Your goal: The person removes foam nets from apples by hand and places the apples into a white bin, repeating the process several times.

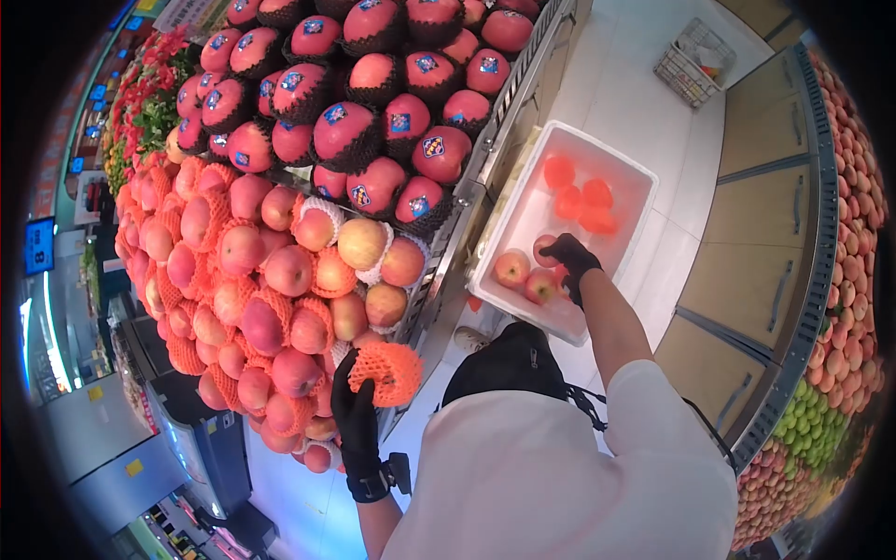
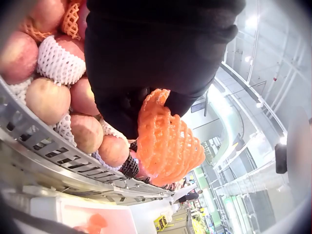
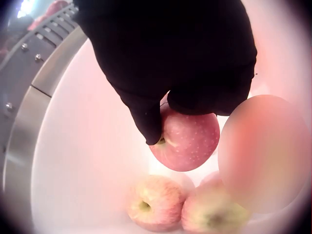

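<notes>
My left hand [image 1: 355,403], in a black glove, pinches an orange foam fruit net [image 2: 168,141] at its edge, beside the heaped apples. In the head view the net [image 1: 387,371] hangs off the fingertips over the display's front edge. Down inside a white foam box [image 1: 633,173], my gloved right hand [image 1: 577,261] grips a red apple [image 3: 190,139], thumb at its stem end. Below that apple in the right wrist view lie a yellow-red apple [image 3: 157,202] and a second one [image 3: 212,209], side by side. Several loose orange nets [image 1: 595,207] lie at the box's far end.
Netted apples [image 1: 289,271] fill the sloped display at the left, with dark red apples [image 1: 345,131] in black nets behind. A slotted metal rail [image 1: 504,103] borders it. A wire basket [image 1: 695,65] stands on the floor; cabinets [image 1: 747,252] with fruit above line the right side.
</notes>
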### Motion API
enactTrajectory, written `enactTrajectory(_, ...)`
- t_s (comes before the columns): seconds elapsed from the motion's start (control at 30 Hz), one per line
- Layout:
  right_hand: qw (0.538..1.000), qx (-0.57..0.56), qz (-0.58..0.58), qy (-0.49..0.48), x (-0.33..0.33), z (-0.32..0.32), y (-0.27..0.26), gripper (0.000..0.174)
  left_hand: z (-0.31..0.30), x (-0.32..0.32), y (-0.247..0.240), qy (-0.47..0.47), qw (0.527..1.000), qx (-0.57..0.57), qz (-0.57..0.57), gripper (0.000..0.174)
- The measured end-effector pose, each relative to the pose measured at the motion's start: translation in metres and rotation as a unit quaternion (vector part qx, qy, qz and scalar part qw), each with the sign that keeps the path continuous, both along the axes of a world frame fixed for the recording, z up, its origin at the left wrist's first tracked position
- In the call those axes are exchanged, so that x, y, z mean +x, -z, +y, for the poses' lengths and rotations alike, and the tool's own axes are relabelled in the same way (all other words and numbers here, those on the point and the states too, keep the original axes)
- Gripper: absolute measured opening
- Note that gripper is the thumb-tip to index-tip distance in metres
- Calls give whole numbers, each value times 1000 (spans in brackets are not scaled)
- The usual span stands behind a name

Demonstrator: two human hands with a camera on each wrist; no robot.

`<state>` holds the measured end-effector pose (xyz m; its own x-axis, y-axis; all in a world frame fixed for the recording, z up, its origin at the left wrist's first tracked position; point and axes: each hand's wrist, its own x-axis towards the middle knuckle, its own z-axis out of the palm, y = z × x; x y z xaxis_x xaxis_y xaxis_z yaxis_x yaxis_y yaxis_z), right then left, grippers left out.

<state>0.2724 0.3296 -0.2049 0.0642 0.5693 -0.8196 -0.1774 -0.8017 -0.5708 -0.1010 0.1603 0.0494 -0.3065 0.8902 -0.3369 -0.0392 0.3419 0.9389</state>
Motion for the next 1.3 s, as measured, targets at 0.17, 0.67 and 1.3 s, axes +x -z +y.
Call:
enactTrajectory(0.17,996,4,-9,-86,5,-2,73,29,5,17,-4,-21,999,-11,28,46)
enactTrajectory(0.67,986,27,-63,-154,21,9,122,15,7,33,-3,-17,997,-57,47,45)
enactTrajectory(1.3,919,65,-153,-356,40,24,102,37,7,44,-4,1,995,-62,74,46)
